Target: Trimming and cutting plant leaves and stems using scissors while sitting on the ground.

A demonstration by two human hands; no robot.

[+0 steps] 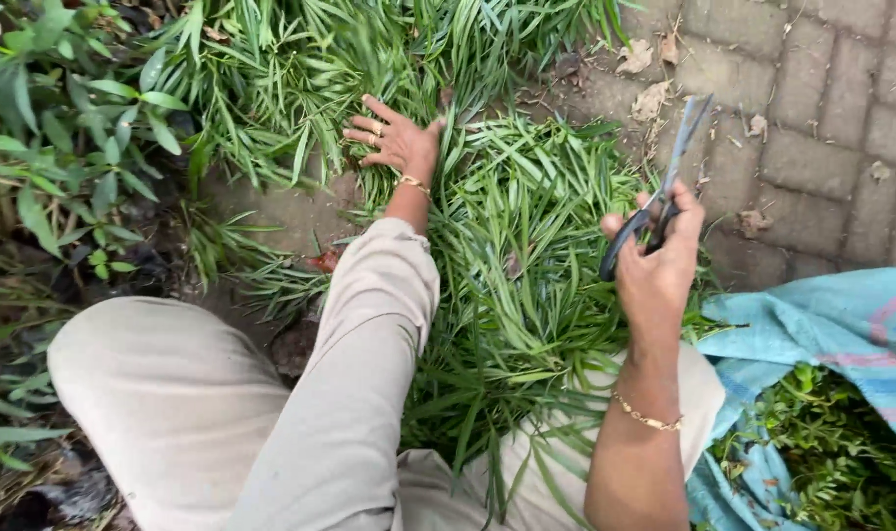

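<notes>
Among cut leaves [526, 256], left hand [394, 138] spread open, fingertips half-hidden; right hand [659, 261] gripping blurred scissors [664, 187].

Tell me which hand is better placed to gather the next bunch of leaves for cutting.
Probably the left hand: it is spread open, reaching into the long green leaves by the plants. The right hand is shut on the scissors, blades raised over the paving.

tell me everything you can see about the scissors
The scissors have dark loop handles and long, thin grey metal blades. The right hand holds them by the handles, fingers through the loops. The blades point up and away, tilted slightly right, looking nearly closed and a little blurred. They hang above the edge of the cut green leaves and the brick paving, touching neither.
</notes>
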